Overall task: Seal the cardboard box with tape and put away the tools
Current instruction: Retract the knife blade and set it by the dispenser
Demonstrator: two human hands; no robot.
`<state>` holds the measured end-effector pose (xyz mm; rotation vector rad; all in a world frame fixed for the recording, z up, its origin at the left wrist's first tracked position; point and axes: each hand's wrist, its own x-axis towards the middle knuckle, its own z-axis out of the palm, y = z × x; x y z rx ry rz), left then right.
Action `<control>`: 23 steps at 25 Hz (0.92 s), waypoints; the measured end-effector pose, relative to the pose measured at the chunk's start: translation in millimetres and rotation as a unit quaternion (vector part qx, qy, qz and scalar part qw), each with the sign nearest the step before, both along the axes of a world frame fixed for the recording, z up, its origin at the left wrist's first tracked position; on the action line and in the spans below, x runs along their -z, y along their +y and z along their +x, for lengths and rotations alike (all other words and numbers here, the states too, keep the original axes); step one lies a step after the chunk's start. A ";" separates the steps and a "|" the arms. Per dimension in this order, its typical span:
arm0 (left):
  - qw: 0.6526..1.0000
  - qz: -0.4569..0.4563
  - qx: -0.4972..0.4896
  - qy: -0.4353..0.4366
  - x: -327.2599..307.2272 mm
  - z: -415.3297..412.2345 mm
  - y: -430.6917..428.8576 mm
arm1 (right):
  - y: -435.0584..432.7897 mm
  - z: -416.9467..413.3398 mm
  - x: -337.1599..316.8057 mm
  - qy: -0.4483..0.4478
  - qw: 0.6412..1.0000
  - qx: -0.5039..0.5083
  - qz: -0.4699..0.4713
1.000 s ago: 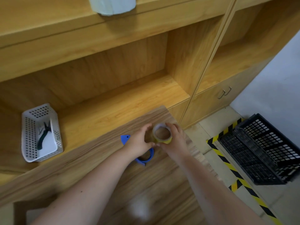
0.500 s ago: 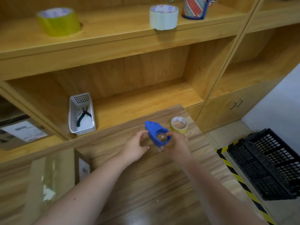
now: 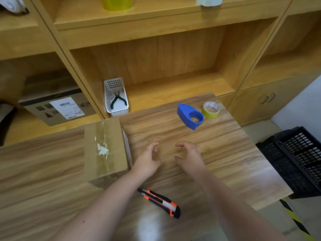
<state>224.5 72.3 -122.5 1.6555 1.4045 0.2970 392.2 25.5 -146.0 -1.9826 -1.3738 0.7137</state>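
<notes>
— Both hands are empty, right?
— Yes. The left hand [image 3: 147, 160] and the right hand [image 3: 189, 157] hover over the desk [image 3: 217, 153] side by side, fingers loosely curled and spread, gripping nothing.
— Where is the cardboard box?
— The cardboard box [image 3: 105, 148] sits on the desk just left of the left hand, with clear tape running along its top.
— And the tools?
— A blue tape dispenser [image 3: 190, 116] lies at the far side of the desk, with a small roll of tape [image 3: 210, 109] just beside it on the right. An orange and black box cutter [image 3: 159, 202] lies at the near side, between the two forearms.
— Anything on the shelf?
— A white basket [image 3: 116, 96] stands there behind the box, holding black pliers [image 3: 117, 99]. A black crate [image 3: 302, 159] sits on the floor to the right of the desk.
</notes>
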 end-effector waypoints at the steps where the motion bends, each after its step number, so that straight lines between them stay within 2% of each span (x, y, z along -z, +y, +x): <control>1: 1.000 -0.005 -0.006 0.004 5.5 -9.4 -8.6 | -7.3 -8.8 5.5 0.003 1.000 -0.007 -0.010; 7: 0.995 -0.048 -0.082 -0.010 42.4 -52.5 -46.9 | -40.6 -56.1 38.5 0.012 0.996 -0.036 -0.075; 13: 0.993 -0.059 -0.104 -0.013 69.1 -72.5 -73.7 | -64.1 -81.3 65.8 0.006 0.990 -0.068 -0.124; 17: 0.986 -0.075 -0.149 -0.008 82.4 -84.7 -88.2 | -75.1 -91.2 77.8 -0.043 0.981 -0.102 -0.159; 20: 0.976 -0.110 -0.190 0.011 91.8 -88.6 -96.2 | -80.4 -98.6 82.8 -0.061 0.977 -0.110 -0.172; 23: 0.956 -0.191 -0.223 0.020 97.1 -85.0 -100.2 | -81.7 -104.6 83.4 -0.084 0.976 -0.109 -0.169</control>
